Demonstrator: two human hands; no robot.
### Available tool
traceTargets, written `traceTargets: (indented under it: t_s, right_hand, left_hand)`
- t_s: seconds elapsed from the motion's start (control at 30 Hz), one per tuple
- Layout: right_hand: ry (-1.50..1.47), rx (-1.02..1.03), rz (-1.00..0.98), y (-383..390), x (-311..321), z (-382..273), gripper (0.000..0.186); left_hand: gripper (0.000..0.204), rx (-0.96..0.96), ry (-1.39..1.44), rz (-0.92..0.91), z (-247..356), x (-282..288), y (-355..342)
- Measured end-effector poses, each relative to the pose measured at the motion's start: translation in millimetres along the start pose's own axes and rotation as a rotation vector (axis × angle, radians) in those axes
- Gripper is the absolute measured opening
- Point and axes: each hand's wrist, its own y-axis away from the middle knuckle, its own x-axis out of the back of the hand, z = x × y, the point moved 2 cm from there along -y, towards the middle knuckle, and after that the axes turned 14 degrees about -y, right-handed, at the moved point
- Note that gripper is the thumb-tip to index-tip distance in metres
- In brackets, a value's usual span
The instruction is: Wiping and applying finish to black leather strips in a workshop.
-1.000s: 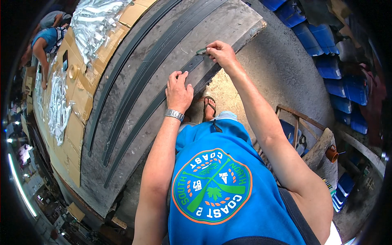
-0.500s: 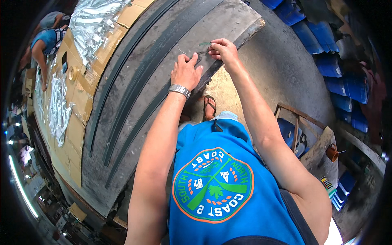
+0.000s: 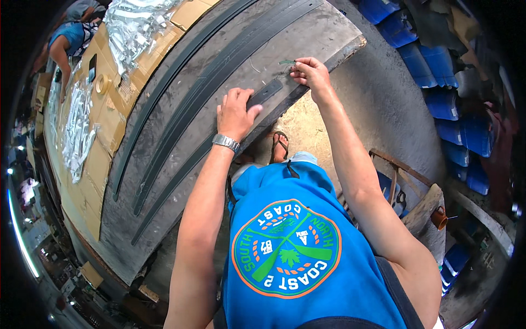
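Note:
A long dark strap (image 3: 189, 166), shaped like a belt, lies along the near edge of the grey workbench (image 3: 323, 33). My left hand (image 3: 235, 116) rests on it, fingers stretched and thumb apart. Beyond the fingertips shows the strap's rounded end (image 3: 272, 89), with small marks or holes. Over the bench edge, my right hand (image 3: 311, 75) pinches a thin green piece (image 3: 286, 62), too small to name. Between the hands and the other straps lies a loose pale thread (image 3: 254, 64).
More dark straps (image 3: 205, 88) curve across the bench. Cardboard (image 3: 112, 118) at the left carries plastic-wrapped pieces (image 3: 79, 131), a tape roll (image 3: 102, 83) and a phone (image 3: 92, 64). Another person (image 3: 68, 41) leans in at far left. Blue stacks (image 3: 444, 101) stand at right, above a wooden frame (image 3: 402, 167).
My left hand has slid back along the strap, leaving its rounded end in sight. My right hand still pinches the green piece. The whole view has shifted slightly.

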Motion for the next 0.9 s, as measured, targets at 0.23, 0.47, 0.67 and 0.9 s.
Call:
traceTargets:
  t_s: [0.23,0.47,0.67,0.9]
  right_hand:
    - [-0.011,-0.03,0.02,0.8,-1.6,-4.0,0.018]
    - [-0.046,-0.021,0.02,5.2,1.7,-7.7,0.02]
    - [-0.031,-0.017,0.022,8.4,0.4,-7.7,0.019]
    - [-0.003,-0.014,0.029,12.3,-1.2,-6.2,0.017]
  left_hand:
    - [0.023,0.066,0.063,-0.141,-11.7,-11.3,-3.0]
    - [0.026,0.139,0.083,0.104,-9.5,-6.3,-17.3]
    - [0.044,0.172,0.307,0.031,11.3,-30.0,-41.8]
    - [0.033,0.201,0.254,0.021,27.0,-29.9,-54.8]
